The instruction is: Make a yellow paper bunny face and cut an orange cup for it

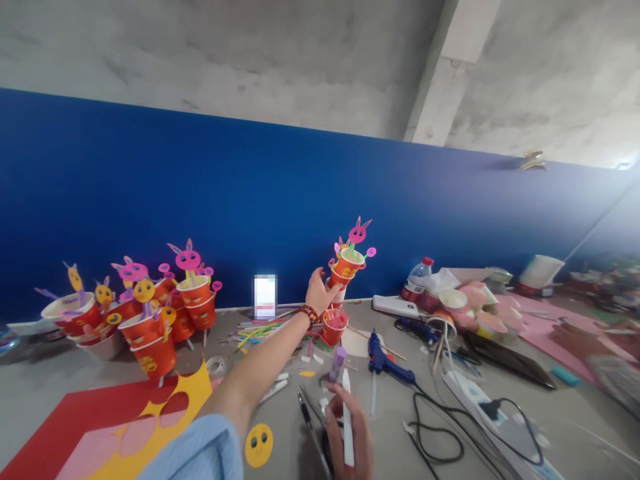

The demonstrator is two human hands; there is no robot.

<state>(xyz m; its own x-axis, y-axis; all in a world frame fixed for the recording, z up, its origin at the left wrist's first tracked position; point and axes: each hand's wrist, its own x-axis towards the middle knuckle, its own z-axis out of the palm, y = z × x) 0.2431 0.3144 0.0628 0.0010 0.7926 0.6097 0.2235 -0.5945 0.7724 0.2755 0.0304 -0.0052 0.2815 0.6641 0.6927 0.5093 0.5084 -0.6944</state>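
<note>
Fingers [333,293] of the left hand [318,297] are curled around a stack of red paper cups [346,269] at the back of the counter [393,443]. A white pen [347,417] is pinched by the right hand [357,430].

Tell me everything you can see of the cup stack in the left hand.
The stack of orange-red paper cups has at least two nested cups with pale rims and yellow markings. A pink rabbit face with tall ears and dark eyes rises from the top cup on a green stem, with a pink disc at its right. It leans right before the blue panel; the left hand grips its lower left side.
</note>
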